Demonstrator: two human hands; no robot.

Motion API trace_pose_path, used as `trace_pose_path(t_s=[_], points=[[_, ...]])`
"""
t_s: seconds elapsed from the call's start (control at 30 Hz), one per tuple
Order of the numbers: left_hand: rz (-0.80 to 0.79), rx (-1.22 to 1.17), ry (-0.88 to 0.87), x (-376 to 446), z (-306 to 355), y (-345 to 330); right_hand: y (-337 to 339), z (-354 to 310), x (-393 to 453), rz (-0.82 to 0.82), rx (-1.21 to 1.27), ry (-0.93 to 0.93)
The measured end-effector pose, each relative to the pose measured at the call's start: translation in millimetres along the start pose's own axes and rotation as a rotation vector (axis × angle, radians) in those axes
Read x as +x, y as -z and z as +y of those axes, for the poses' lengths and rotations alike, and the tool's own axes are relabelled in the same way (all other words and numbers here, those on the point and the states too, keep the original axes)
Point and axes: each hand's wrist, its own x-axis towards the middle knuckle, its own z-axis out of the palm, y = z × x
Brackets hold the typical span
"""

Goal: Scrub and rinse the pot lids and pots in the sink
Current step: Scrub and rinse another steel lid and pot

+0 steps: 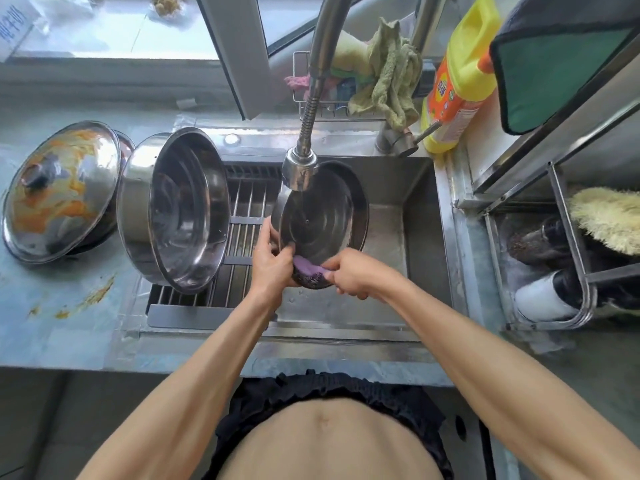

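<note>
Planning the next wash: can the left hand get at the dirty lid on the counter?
Probably yes once freed: left hand grips the steel lid; the stained lid lies uncovered beyond the pot.

left hand (272, 263) holds lid (320, 223) | right hand (349, 277) presses purple sponge (308, 270)

A home kitchen: steel sink (426, 216), faucet (301, 168), detergent bottle (457, 81), stained countertop (69, 306).

pot (180, 216) on rack (242, 216) | lid (322, 216) right, under faucet (300, 173)
</note>
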Motion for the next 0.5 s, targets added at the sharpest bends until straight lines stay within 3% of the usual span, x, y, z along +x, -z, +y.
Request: trace_pose_path(t_s=[0.07,0.17,0.33,0.4,0.5], points=[[-0.016,-0.051,0.024,3,-4,1,6,3,0,-0.012,0.088,0.004],[-0.025,-0.067,0.03,0,2,7,10,7,5,0.016,-0.222,-0.066],[-0.058,0.022,0.041,-11,12,2,22,28,19,0.412,-0.588,-0.137],[-0.032,0.018,0.032,-12,15,1,20,36,23,0.496,-0.671,-0.102],[-0.014,0.012,-0.029,-11,22,-4,2,29,22,0.388,-0.553,-0.093]])
